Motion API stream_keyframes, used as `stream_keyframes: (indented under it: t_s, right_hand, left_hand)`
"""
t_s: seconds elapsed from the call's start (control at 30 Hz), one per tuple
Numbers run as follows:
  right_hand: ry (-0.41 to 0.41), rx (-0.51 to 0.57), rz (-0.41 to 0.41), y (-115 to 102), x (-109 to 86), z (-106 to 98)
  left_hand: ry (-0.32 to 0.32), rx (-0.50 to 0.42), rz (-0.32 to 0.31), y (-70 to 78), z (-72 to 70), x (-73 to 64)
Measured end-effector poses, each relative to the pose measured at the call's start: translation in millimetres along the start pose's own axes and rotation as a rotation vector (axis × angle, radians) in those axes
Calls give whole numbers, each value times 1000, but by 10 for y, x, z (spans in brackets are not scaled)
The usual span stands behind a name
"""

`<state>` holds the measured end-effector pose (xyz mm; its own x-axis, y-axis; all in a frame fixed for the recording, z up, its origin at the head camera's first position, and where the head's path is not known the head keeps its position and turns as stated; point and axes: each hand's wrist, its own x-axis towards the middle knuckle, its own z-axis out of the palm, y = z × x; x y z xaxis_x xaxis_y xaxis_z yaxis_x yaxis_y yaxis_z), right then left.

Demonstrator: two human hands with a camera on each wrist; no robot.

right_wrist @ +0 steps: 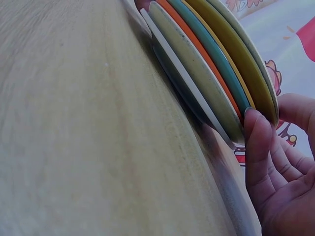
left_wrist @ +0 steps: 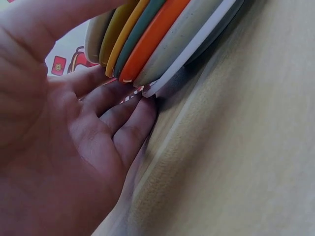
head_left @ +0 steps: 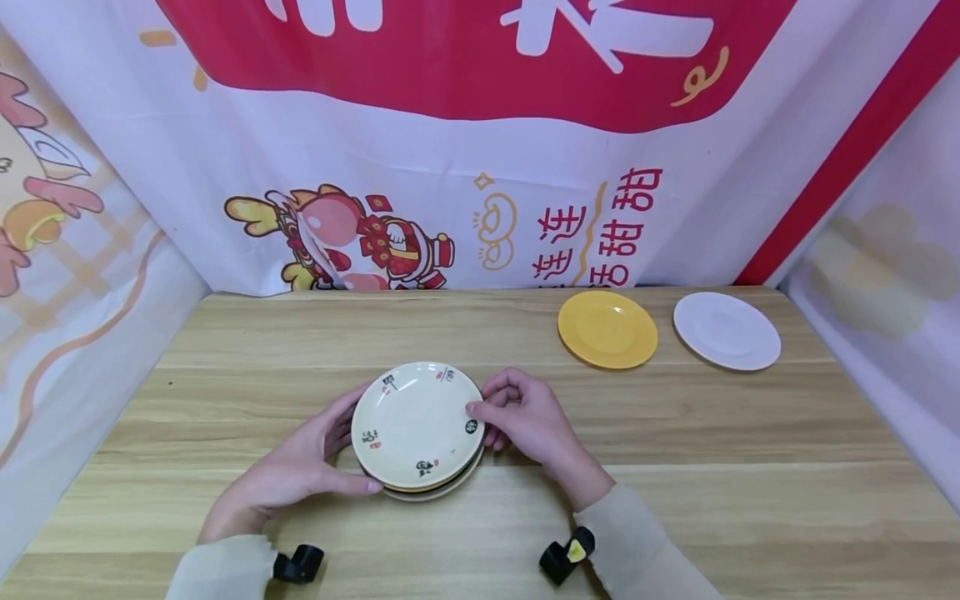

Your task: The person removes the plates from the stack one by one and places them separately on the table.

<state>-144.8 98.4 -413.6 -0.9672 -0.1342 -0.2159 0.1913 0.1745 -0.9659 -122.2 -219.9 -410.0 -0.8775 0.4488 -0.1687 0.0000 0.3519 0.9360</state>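
A stack of plates stands on the wooden table between my hands. Its top plate [head_left: 417, 425] is cream with small black and red characters round the rim. In the left wrist view, an orange plate [left_wrist: 153, 40] and a teal plate [left_wrist: 140, 39] show among several coloured edges, with a white plate [left_wrist: 197, 46] near the bottom. My left hand [head_left: 303, 465] holds the stack's left side, thumb at the front rim and fingers round behind. On the right, my right hand [head_left: 528, 417] grips the rim; its thumb [right_wrist: 257, 140] touches the plate edges in the right wrist view.
A yellow plate [head_left: 607, 330] and a white plate [head_left: 727, 331] lie apart at the back right of the wooden table [head_left: 720, 492]. Behind the table hangs a printed cloth [head_left: 480, 150], with more cloth at both sides.
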Motion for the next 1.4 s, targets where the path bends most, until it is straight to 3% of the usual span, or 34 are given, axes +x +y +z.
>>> stream_keyframes:
  t_s: [0.53, 0.93, 1.4]
  right_hand:
    - [34, -69, -35, -36, -18, -2]
    - [56, -133, -103, -68, -29, -61]
    - [82, -55, -66, -116, 1, -157]
  left_hand:
    - [-8, -21, -11, 11, 7, -15]
    - [-16, -1, 20, -9, 1, 8]
    - [-8, -6, -42, 23, 8, -18]
